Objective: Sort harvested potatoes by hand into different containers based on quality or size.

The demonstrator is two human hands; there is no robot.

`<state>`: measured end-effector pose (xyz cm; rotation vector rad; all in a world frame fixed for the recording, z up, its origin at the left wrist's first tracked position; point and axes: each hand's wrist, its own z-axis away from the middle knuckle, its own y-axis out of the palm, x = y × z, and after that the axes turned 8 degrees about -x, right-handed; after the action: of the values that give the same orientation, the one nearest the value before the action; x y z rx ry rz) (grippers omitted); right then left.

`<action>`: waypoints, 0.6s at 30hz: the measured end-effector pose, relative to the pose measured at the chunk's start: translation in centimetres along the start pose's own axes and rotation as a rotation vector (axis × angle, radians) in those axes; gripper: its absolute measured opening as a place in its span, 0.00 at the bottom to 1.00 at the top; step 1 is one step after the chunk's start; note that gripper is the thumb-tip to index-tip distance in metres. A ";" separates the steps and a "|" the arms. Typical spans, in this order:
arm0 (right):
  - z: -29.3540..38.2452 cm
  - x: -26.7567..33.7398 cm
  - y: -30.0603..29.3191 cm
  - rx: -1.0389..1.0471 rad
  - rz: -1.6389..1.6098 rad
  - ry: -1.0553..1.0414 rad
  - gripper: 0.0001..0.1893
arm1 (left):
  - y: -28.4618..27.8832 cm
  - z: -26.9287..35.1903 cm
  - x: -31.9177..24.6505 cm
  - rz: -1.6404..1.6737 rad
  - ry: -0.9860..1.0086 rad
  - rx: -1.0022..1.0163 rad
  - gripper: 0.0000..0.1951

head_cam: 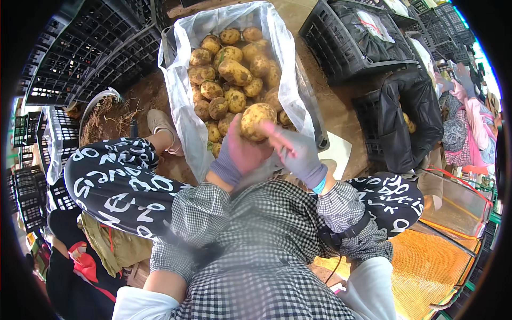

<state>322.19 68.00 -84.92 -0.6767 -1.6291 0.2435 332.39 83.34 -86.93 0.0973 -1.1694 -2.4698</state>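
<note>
A large yellow potato [259, 121] rests in my left hand [246, 154], which wears a grey and pink work glove. My right hand [298, 152], gloved alike and slightly blurred, touches the potato's lower right side with its fingertips; its fingers are apart. Both hands are over the near end of a crate lined with a translucent plastic bag [182, 108]. Many loose potatoes [236, 72], smeared with soil, fill the bag below and beyond my hands. The glove hides part of the held potato's underside.
Stacked black plastic crates [94, 52] rise at the left, near a round container of soil and roots [106, 116]. A black-bagged crate [360, 36] and another holding potatoes [412, 120] stand at the right. Another person [466, 132] is beyond. Orange mesh [420, 268] lies at lower right.
</note>
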 end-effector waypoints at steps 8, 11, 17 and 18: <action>0.5 -1.2 1.3 0.047 0.071 -0.069 0.26 | -1.7 -1.3 -0.7 -0.014 -0.072 0.197 0.34; -1.3 -0.8 0.9 -0.175 -0.193 0.058 0.24 | -2.0 -1.9 -0.8 0.103 -0.062 0.312 0.34; 0.2 -0.7 0.9 -0.054 -0.017 -0.185 0.25 | -1.4 -1.7 -0.8 -0.046 0.098 0.222 0.29; 0.0 -0.2 0.9 -0.027 -0.107 -0.177 0.26 | -1.7 -1.9 -1.0 -0.044 0.148 0.240 0.28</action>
<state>322.46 68.62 -85.54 -0.5996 -1.8354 0.2086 333.15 83.36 -89.56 0.3702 -1.4050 -2.3039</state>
